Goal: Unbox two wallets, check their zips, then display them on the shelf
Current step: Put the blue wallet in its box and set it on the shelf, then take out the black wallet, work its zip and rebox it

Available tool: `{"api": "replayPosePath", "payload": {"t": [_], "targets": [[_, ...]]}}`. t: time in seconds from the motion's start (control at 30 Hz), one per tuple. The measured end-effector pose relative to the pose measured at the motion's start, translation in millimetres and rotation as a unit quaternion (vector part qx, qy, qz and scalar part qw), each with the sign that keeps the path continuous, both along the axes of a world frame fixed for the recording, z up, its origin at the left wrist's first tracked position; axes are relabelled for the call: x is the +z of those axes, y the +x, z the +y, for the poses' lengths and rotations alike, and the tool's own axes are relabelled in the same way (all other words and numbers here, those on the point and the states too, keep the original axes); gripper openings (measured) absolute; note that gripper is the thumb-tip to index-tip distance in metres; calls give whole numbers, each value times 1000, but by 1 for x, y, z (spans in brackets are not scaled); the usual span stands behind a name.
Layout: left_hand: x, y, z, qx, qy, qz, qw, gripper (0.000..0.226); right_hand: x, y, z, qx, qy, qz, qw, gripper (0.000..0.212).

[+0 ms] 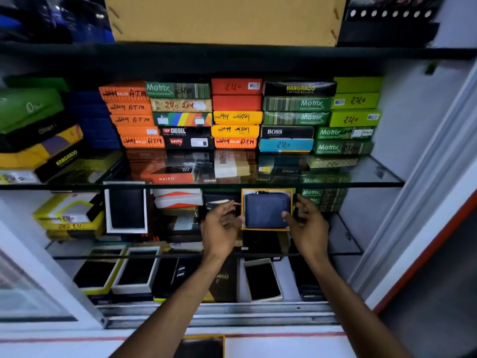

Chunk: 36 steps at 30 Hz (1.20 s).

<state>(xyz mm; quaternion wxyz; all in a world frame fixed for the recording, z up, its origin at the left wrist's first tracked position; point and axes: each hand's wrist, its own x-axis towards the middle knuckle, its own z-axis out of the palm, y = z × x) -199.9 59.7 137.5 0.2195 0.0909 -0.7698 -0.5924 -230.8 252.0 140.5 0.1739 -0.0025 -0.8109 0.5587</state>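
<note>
A dark blue zip wallet [265,209] sits in an open yellow-rimmed box [267,190] that stands upright on the middle glass shelf [346,237]. My right hand [308,228] holds the box's right edge, with the thumb on the wallet's lower right corner and the fingers behind. My left hand [219,227] hovers at the box's left edge with its fingers loosely spread; I cannot tell whether it touches. A black wallet in a white-rimmed box [126,210] stands upright further left on the same shelf.
Stacks of coloured wallet boxes [235,115] fill the upper glass shelf [206,186]. Several open boxes with black wallets [262,279] lie on the lowest level. A sliding glass door [31,288] is at the left and a white frame [402,259] at the right. A yellow-edged box [201,346] lies on the counter below.
</note>
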Motion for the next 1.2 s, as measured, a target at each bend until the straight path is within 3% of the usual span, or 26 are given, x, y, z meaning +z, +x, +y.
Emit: {"api": "replayPosePath", "payload": {"t": [0.13,0.2,0.33,0.47,0.57,0.7,0.93,1.07,1.2], "targets": [[-18,60,-18,26,-32,-12,999,27,-21,56,-11,19,-15,67,997,31],[-40,98,-32,41,-50,-50,997,20,-45,86,-21,40,-5,37,999,23],[-97,166,-62,63,-86,-180,978,13,-116,135,-45,134,109,-69,983,10],[-145,200,-81,63,-108,-329,936,18,-166,159,-73,235,177,-174,940,14],[-164,213,-96,59,-81,-387,917,33,-171,165,-108,292,327,-214,873,28],[-166,212,-93,14,-6,-431,902,39,-177,164,-119,270,415,-284,821,50],[-201,212,-109,49,130,-419,897,59,-188,156,-129,228,319,-371,842,70],[-177,212,-102,74,190,-405,891,61,-182,156,-130,198,219,-371,881,49],[-167,209,-99,59,196,-414,887,46,-176,156,-131,194,77,-384,900,39]]}}
